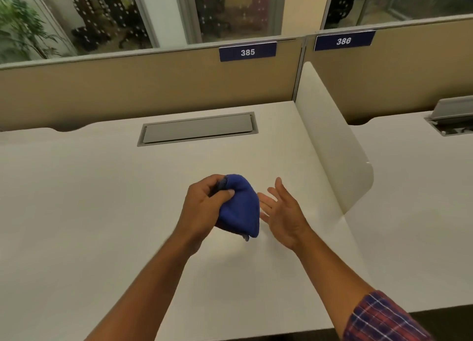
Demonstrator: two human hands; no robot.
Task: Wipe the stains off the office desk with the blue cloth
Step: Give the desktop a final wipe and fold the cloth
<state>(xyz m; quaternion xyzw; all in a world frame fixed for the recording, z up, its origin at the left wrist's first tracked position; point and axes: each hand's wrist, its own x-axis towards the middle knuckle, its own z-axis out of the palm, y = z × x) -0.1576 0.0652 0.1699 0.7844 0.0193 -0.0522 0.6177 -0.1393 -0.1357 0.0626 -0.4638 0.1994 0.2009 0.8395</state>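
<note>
Blue cloth bunched in left hand above desk.

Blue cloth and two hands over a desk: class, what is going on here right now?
A person stands at the office desk marked 385. The left hand grips the bunched blue cloth and holds it above the desk top. The right hand is open, palm turned towards the cloth, beside it. The cloth is not yet pressed to the surface, and no stains show clearly in this view.
</note>
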